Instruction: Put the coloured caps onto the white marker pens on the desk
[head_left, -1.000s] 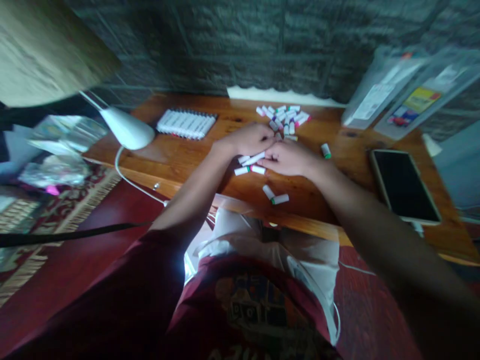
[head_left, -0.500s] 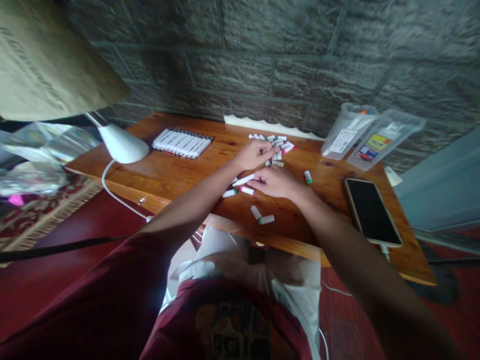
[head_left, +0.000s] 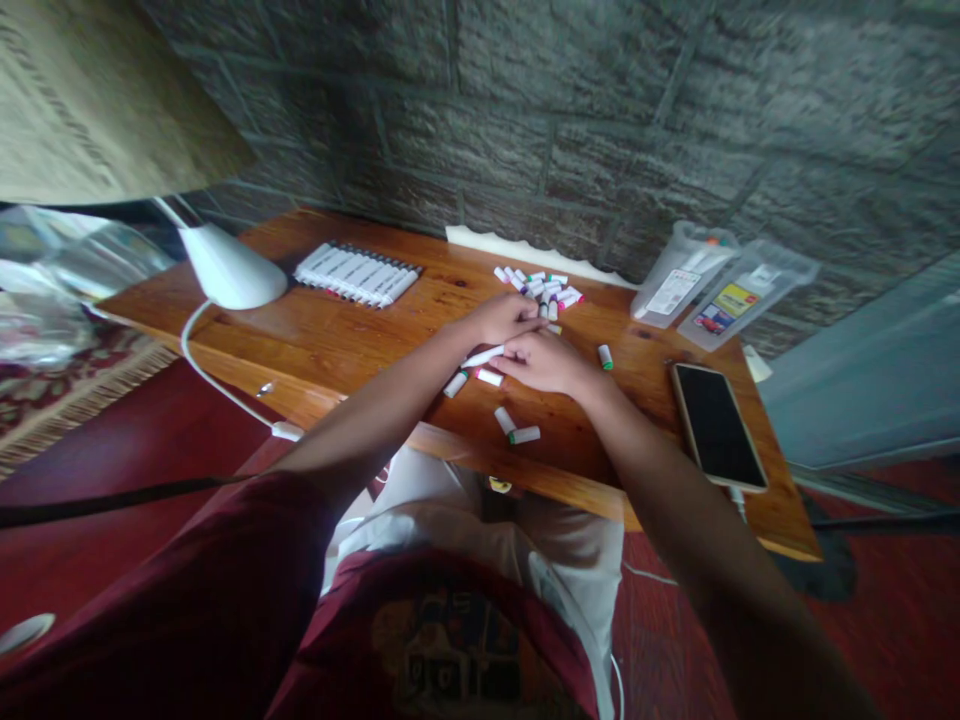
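Note:
My right hand [head_left: 541,360] is closed on a white marker [head_left: 482,356], which sticks out to the left from between thumb and fingers. Just beyond it, my left hand [head_left: 508,318] has its fingers curled in and meets the right hand's knuckles. What those left fingers hold, if anything, is hidden. A heap of white marker caps [head_left: 553,290] with coloured ends lies past my left hand. Loose caps lie closer to me: a pink-ended cap [head_left: 490,377], a green-ended cap [head_left: 455,384], and a touching pair with a green-ended cap [head_left: 524,435].
Markers [head_left: 358,273] lie side by side at the table's left, beside a lamp base [head_left: 232,270]. Right of my hands are a green-ended cap [head_left: 605,357], a phone [head_left: 718,425] on a cable, and two clear plastic cases [head_left: 742,296]. A stone wall [head_left: 495,150] backs the wooden table [head_left: 360,350].
My left hand has drawn slightly nearer and now meets my right hand, its fingers more curled. The right hand keeps the white marker. The whole view has shifted a little.

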